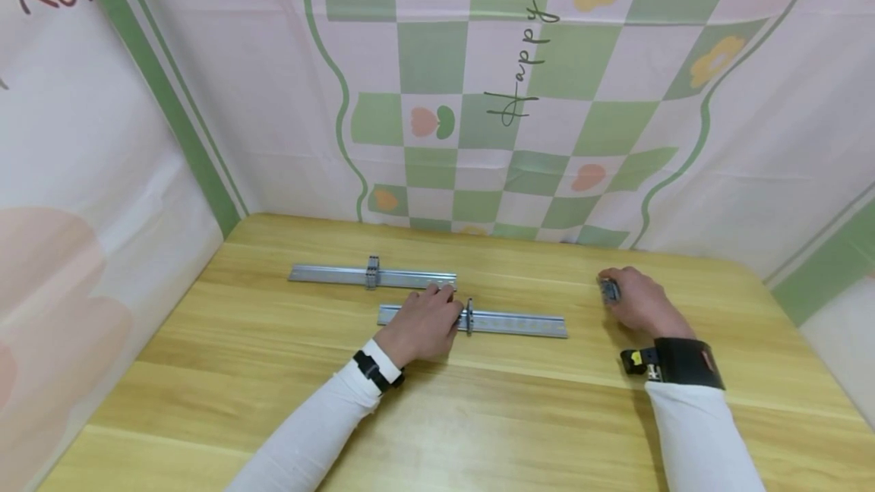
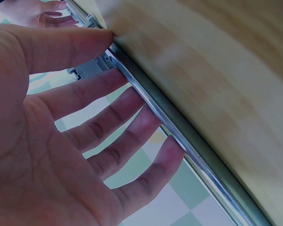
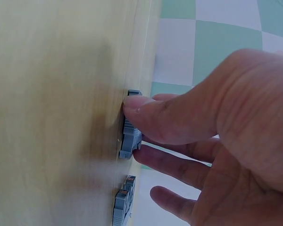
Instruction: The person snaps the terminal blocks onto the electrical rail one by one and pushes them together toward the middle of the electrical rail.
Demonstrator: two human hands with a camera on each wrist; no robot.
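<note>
In the head view my left hand (image 1: 425, 323) holds the front slotted metal DIN rail (image 1: 522, 323) toward its left end. The left wrist view shows the thumb and fingertips at the edge of that rail (image 2: 153, 106). A grey block (image 2: 87, 69) shows between thumb and index finger. Just right of the hand, a thin grey clip (image 1: 469, 317) stands upright across the rail. At the right, my right hand (image 1: 642, 298) pinches a grey terminal block (image 3: 132, 129) between thumb and fingers, close over the table. Its far side is hidden by the fingers.
Behind and to the left lies a second DIN rail (image 1: 335, 275) with grey terminal blocks (image 1: 372, 273) clipped across it. Another grey block (image 3: 124, 201) sits near the right hand. The wooden table (image 1: 519, 424) meets a printed cloth wall (image 1: 437, 165) at the back.
</note>
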